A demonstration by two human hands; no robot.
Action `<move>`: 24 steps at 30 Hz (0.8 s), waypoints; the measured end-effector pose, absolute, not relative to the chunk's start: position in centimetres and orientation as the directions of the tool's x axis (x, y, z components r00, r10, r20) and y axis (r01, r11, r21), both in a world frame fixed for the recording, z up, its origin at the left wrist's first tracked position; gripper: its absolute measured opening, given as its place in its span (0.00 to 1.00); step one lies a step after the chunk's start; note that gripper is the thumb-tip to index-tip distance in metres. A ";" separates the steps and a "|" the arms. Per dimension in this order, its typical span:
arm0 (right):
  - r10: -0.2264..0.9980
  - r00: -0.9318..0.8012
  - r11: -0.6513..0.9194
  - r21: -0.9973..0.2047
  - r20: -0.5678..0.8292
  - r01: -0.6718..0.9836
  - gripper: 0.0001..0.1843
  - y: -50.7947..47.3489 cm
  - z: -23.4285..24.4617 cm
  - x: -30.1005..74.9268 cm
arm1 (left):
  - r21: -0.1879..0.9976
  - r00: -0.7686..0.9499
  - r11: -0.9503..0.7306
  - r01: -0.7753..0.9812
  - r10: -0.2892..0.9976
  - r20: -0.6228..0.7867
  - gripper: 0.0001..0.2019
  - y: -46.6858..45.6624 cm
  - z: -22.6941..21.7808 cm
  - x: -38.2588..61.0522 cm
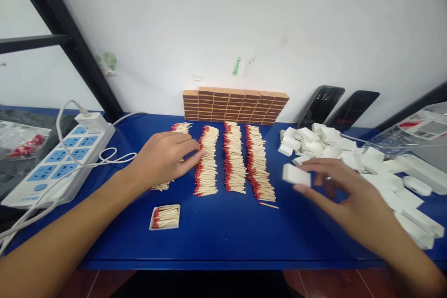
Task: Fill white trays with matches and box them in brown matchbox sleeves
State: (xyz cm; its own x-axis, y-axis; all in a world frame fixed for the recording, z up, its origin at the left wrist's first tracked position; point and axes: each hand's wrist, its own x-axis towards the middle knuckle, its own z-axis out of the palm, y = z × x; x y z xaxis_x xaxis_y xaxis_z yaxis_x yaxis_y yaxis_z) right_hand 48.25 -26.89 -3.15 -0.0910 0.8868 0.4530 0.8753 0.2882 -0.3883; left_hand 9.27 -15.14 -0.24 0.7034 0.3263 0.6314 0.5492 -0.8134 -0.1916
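Observation:
My left hand (166, 154) rests over the leftmost row of red-tipped matches (206, 160), fingers together and touching the sticks of the second row. My right hand (335, 186) holds a small white matchbox sleeve (296, 174) in its fingertips, just right of the match rows. An open white tray filled with matches (165, 217) lies near the front edge of the blue table (223, 237). Further rows of matches (233, 156) lie side by side in the middle.
A stack of brown matchboxes (234, 104) stands against the wall. A heap of white sleeves (349, 153) spreads to the right. A power strip (66, 158) with a cable sits at left. Two dark phones (337, 107) lean on the wall; plastic bags lie at far right.

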 end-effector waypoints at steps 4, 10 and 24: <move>0.844 0.014 0.134 -0.236 0.537 0.963 0.23 -27.7 -3.8 50.6 | -0.180 0.711 -0.813 0.554 0.349 0.610 0.13 -15.3 -0.3 9.3; 0.868 -0.198 0.346 -0.268 0.455 0.899 0.15 -29.7 -5.3 46.1 | -0.166 0.711 -0.816 0.554 0.360 0.605 0.13 -15.2 -0.2 9.3; 0.850 -0.285 0.443 -0.306 0.444 0.843 0.06 -27.0 -5.0 41.4 | -0.189 0.698 -0.802 0.567 0.346 0.626 0.15 -15.3 0.0 9.2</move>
